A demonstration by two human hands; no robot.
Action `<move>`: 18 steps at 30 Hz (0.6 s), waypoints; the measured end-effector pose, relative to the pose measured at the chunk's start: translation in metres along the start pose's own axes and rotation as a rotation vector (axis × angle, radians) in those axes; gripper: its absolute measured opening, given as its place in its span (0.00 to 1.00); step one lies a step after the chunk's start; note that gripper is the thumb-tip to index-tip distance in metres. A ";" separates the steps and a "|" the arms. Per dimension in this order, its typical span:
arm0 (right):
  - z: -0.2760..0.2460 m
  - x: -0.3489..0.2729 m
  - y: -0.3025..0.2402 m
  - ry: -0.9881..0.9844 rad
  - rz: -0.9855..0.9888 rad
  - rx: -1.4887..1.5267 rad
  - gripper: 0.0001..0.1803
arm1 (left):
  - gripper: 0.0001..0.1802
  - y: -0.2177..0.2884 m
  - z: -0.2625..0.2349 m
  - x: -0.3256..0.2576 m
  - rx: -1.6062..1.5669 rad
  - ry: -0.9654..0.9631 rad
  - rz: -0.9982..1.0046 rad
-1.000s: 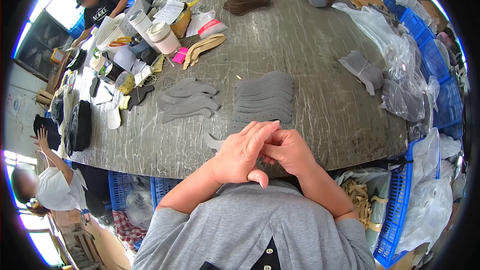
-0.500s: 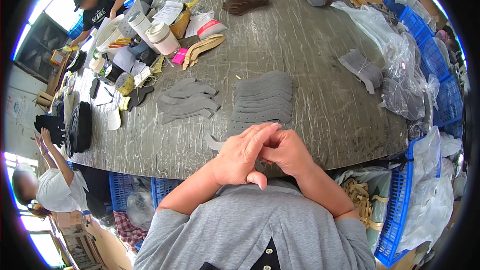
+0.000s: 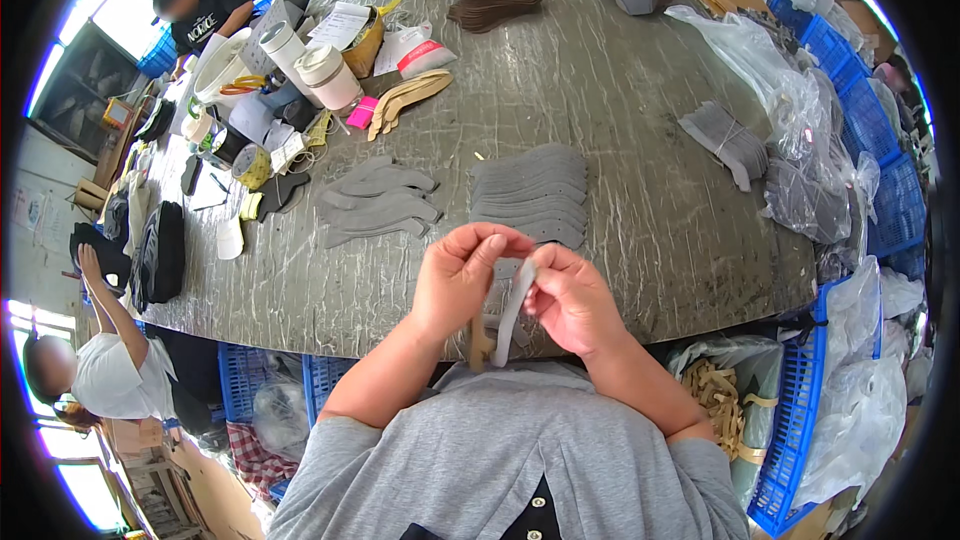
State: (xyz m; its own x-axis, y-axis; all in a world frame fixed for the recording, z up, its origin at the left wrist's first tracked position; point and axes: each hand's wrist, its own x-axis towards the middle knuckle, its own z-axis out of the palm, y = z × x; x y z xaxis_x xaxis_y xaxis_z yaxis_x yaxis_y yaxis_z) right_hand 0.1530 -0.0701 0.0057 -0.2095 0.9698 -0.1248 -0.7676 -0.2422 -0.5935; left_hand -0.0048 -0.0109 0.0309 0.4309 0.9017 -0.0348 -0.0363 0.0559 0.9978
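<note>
My left hand (image 3: 458, 275) and my right hand (image 3: 572, 302) are raised close together over the near table edge, in front of my shirt. A curved, pale grey strip (image 3: 512, 312) hangs from the pinched fingers of my right hand. My left thumb and forefinger are pressed together; a tan strip (image 3: 478, 342) hangs below that hand, and whether the fingers grip it is hidden. Just beyond the hands lies a fanned stack of grey cut pieces (image 3: 528, 190), partly covered by my fingers. Left of it rests a looser pile of curved grey pieces (image 3: 378, 202).
Containers, tape rolls and a white jar (image 3: 328, 78) crowd the table's left, near tan curved pieces (image 3: 408, 100). Brown pieces (image 3: 492, 2) lie farther back. A tied grey bundle (image 3: 725, 143) and plastic bags (image 3: 805, 140) are rightward. Co-workers sit at the left; another person's hands show at the far edge.
My hands have moved apart from their overlapping position, and the pale grey and tan strips now show hanging between and below them. The left-hand co-workers have shifted slightly.
</note>
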 end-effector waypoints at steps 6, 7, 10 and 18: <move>-0.015 0.004 -0.001 -0.108 -0.128 -0.179 0.05 | 0.19 0.028 -0.005 0.005 0.744 -0.122 0.735; -0.018 0.004 0.001 -0.120 -0.092 -0.240 0.05 | 0.18 0.028 -0.005 0.006 0.772 -0.159 0.764; -0.013 0.004 -0.004 -0.060 -0.010 -0.074 0.06 | 0.14 0.025 -0.011 0.007 0.831 -0.218 0.861; -0.062 -0.003 -0.038 0.021 -0.399 0.323 0.11 | 0.15 -0.002 -0.053 -0.016 0.904 -0.019 0.943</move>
State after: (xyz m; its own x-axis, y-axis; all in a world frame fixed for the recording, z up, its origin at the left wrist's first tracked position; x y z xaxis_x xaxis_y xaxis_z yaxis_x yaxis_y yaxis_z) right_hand 0.2206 -0.0618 -0.0207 0.1475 0.9881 0.0437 -0.9342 0.1537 -0.3221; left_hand -0.0595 -0.0026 0.0261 0.5856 0.4287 0.6880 0.2821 -0.9034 0.3228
